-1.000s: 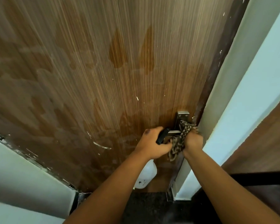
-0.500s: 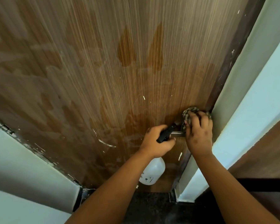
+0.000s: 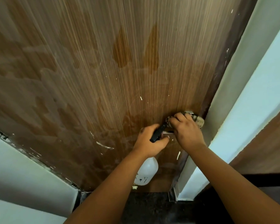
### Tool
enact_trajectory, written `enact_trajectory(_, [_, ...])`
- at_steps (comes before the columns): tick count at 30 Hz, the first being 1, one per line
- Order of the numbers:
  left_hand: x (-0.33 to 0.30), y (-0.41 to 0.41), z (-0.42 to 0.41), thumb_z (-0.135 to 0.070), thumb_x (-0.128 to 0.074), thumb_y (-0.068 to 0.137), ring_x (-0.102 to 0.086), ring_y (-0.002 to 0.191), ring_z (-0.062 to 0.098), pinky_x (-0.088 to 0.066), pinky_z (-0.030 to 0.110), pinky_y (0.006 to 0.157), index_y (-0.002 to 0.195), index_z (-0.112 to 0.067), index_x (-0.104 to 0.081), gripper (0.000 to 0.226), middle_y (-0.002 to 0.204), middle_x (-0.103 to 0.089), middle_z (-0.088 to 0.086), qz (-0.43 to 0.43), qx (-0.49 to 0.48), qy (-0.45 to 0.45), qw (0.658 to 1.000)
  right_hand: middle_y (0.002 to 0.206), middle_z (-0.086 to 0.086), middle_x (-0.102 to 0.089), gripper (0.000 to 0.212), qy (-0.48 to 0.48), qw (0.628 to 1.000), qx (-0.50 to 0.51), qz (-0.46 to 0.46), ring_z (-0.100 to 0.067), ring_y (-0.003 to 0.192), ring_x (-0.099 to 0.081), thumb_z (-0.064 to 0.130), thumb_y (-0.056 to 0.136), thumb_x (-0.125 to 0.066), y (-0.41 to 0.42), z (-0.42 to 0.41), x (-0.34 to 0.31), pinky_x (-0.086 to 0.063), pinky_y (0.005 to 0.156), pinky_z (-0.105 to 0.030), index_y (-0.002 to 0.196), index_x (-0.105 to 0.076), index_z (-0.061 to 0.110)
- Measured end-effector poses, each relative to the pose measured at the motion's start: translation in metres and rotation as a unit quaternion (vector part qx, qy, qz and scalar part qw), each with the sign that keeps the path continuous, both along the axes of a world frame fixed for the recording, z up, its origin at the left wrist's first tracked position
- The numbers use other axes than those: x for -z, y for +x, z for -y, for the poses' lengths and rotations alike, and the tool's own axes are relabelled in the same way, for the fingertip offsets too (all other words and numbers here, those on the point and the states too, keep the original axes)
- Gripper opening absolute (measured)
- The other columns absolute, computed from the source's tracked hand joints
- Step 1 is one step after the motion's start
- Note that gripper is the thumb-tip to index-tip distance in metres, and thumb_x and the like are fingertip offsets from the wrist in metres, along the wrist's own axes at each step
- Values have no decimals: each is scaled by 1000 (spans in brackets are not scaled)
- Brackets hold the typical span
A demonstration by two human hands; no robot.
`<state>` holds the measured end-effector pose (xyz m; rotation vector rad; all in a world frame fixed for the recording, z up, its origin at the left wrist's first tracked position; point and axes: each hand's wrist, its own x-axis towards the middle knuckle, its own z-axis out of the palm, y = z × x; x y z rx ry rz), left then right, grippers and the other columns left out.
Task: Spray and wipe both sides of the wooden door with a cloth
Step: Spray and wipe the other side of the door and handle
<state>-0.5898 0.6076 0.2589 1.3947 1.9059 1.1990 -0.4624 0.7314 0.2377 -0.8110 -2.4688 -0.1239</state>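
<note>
The wooden door (image 3: 103,78) fills the view, with wet patches and streaks on its brown grain. My left hand (image 3: 149,141) grips the black head of a white spray bottle (image 3: 146,172), which hangs below my fist close to the door. My right hand (image 3: 187,131) presses a patterned cloth (image 3: 198,120) onto the metal latch plate (image 3: 190,112) near the door's right edge. The cloth is mostly hidden under my fingers. A metal handle bar (image 3: 167,132) shows between the two hands.
The dark door edge (image 3: 223,62) meets a pale wall corner (image 3: 252,88) on the right. A pale wall (image 3: 23,175) runs along the lower left. Dark floor (image 3: 152,207) lies below the door. Another brown panel (image 3: 268,146) stands at far right.
My right hand with the cloth has moved up from the handle onto the latch plate and now covers it. My left hand has kept hold of the spray bottle.
</note>
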Motion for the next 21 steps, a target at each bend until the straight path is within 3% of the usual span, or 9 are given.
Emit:
enact_trajectory(4, [3, -12, 10, -21, -71, 90, -61, 67, 7, -45, 13, 59, 80, -21, -58, 17, 72, -61, -6, 7, 3, -21, 1000, 121, 0, -55, 29, -52, 996, -6, 66, -24, 110, -54, 18, 94, -60, 15, 4, -14, -55, 82, -38, 123, -62, 21])
enact_trajectory(6, [5, -14, 14, -22, -71, 91, -61, 68, 6, -47, 15, 62, 84, -17, -59, 14, 74, -61, -5, 3, 18, -29, 999, 111, -7, -60, 19, -106, 992, 6, -71, -26, 97, -59, 17, 93, -62, 31, 6, -20, -51, 79, -35, 111, -68, 13])
enact_trajectory(8, [6, -14, 14, -22, -71, 90, -64, 73, 12, -51, 24, 68, 88, -12, -61, 14, 77, -64, 1, 0, 26, -29, 999, 105, -14, -61, 19, -175, 937, 102, -284, -30, 95, -60, 22, 96, -59, 46, 3, -23, -45, 81, -32, 106, -65, 6])
enact_trajectory(9, [6, -13, 13, -22, -70, 90, -65, 75, 16, -53, 30, 71, 90, -10, -61, 15, 79, -66, 5, -1, 29, -28, 999, 107, -15, -61, 26, -209, 906, 139, -341, -31, 99, -59, 28, 98, -56, 46, 3, -21, -42, 83, -31, 109, -61, 5])
enact_trajectory(11, [4, -7, 9, -21, -71, 89, -66, 76, 21, -55, 38, 73, 89, -9, -62, 15, 81, -67, 9, -5, 34, -18, 999, 117, -18, -57, 31, -231, 901, 136, -342, -30, 107, -54, 25, 99, -51, 33, 10, -16, -39, 88, -29, 120, -57, 4])
enact_trajectory(13, [2, -2, 3, -20, -70, 88, -66, 75, 22, -55, 40, 71, 88, -9, -61, 14, 79, -66, 8, -5, 36, -12, 999, 123, -18, -56, 31, -210, 906, 134, -342, -27, 112, -53, 4, 95, -50, 17, 21, 0, -38, 92, -23, 126, -57, 2])
enact_trajectory(15, [1, 1, -1, -20, -70, 88, -66, 75, 21, -55, 39, 71, 88, -10, -61, 14, 80, -66, 8, -1, 41, -10, 999, 123, -15, -60, 35, -259, 852, 168, -422, -26, 114, -55, 1, 95, -48, 10, 19, 17, -40, 97, -24, 127, -59, 5])
enact_trajectory(18, [5, 1, -2, -21, -70, 89, -65, 75, 20, -54, 37, 69, 88, -9, -61, 15, 81, -65, 10, 2, 58, -20, 998, 120, -8, -65, 31, -444, 746, 173, -465, -28, 116, -59, 5, 98, -48, 23, -3, 26, -45, 104, -38, 123, -63, 15])
enact_trajectory(21, [12, 2, -1, -22, -71, 89, -63, 74, 16, -53, 32, 70, 87, -10, -62, 15, 79, -65, 6, 2, 61, -27, 998, 123, -2, -64, 32, -488, 754, 137, -418, -20, 116, -57, 3, 99, -48, 37, -8, 26, -42, 107, -36, 124, -63, 18])
